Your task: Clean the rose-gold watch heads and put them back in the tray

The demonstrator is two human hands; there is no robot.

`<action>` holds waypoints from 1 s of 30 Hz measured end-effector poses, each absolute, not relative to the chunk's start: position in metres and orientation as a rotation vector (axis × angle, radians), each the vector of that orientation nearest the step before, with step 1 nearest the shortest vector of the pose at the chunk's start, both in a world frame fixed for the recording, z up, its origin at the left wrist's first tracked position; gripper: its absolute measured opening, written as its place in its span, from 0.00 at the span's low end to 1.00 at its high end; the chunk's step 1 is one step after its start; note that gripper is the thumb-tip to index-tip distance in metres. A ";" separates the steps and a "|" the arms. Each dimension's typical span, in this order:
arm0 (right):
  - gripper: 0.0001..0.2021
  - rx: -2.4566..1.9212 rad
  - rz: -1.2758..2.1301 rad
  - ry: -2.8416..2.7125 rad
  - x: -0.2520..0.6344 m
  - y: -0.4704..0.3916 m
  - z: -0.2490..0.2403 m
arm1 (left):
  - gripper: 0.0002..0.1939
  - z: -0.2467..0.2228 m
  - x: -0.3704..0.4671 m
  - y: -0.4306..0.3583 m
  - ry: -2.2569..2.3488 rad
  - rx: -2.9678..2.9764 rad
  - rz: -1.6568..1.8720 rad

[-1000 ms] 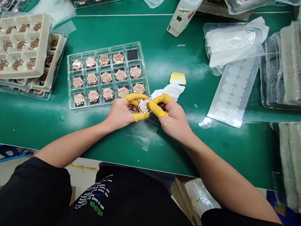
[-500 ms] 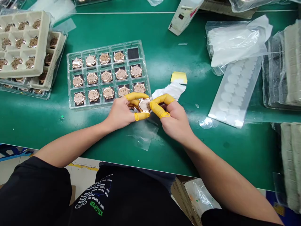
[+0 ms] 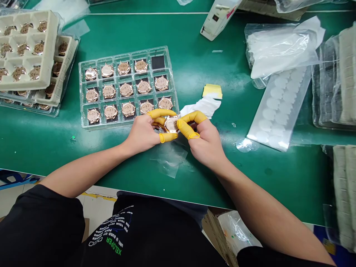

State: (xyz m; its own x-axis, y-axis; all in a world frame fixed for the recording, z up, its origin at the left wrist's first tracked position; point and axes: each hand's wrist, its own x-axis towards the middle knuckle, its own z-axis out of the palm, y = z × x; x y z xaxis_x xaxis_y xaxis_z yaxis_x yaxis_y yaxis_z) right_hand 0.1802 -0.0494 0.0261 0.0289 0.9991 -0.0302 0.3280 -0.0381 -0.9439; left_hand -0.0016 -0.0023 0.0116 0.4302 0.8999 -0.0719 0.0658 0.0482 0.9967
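Between my two hands is a rose-gold watch case [image 3: 171,124], its flat round back facing up. My left hand [image 3: 150,129], in yellow finger cots, grips the case by its left side, thumb below and fingers above. On the right edge, my right hand [image 3: 204,135] pinches with thumb and forefinger, also in yellow cots; whether a thin film lies in that pinch I cannot tell. A clear compartment tray [image 3: 82,98] just beyond my left hand holds similar cases on black pads. Its far right compartment shows only a black pad [image 3: 158,62].
Stacked trays of watch cases [image 3: 51,48] stand at the left. White cloth [image 3: 204,106] and a yellow pad [image 3: 212,91] lie beyond my right hand. A sheet of round stickers [image 3: 275,107], a bag of white sheets [image 3: 280,48] and more trays [image 3: 345,78] are at the right.
Both hands keep the same hold on the watch case. The view has shifted very slightly; nothing else has visibly moved.
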 end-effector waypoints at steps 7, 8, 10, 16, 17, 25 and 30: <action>0.11 -1.478 1.010 -1.438 0.180 -0.050 0.026 | 0.31 0.013 -0.002 -0.003 0.944 1.369 0.803; 0.11 -1.476 1.001 -1.443 0.180 -0.050 0.026 | 0.31 0.013 -0.002 -0.003 0.942 1.368 0.804; 0.11 -1.477 0.986 -1.451 0.180 -0.050 0.026 | 0.31 0.013 -0.002 -0.003 0.943 1.368 0.806; 0.12 -1.495 0.990 -1.435 0.179 -0.050 0.026 | 0.31 0.012 -0.002 -0.003 0.947 1.372 0.806; 0.12 -1.495 0.988 -1.429 0.178 -0.050 0.026 | 0.31 0.012 -0.002 -0.003 0.944 1.374 0.809; 0.11 -1.502 0.958 -1.424 0.175 -0.052 0.025 | 0.30 0.013 -0.002 -0.003 0.950 1.390 0.810; 0.07 -1.497 0.930 -1.440 0.176 -0.051 0.025 | 0.30 0.013 -0.002 -0.003 0.941 1.386 0.814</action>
State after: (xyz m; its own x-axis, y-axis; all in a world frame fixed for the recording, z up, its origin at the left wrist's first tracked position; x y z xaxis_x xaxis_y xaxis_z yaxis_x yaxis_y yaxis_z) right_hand 0.1759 -0.0507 0.0252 0.0651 0.9971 0.0393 0.3747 0.0121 -0.9271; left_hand -0.0016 -0.0030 0.0130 0.4255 0.9026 -0.0652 0.0658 0.0410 0.9970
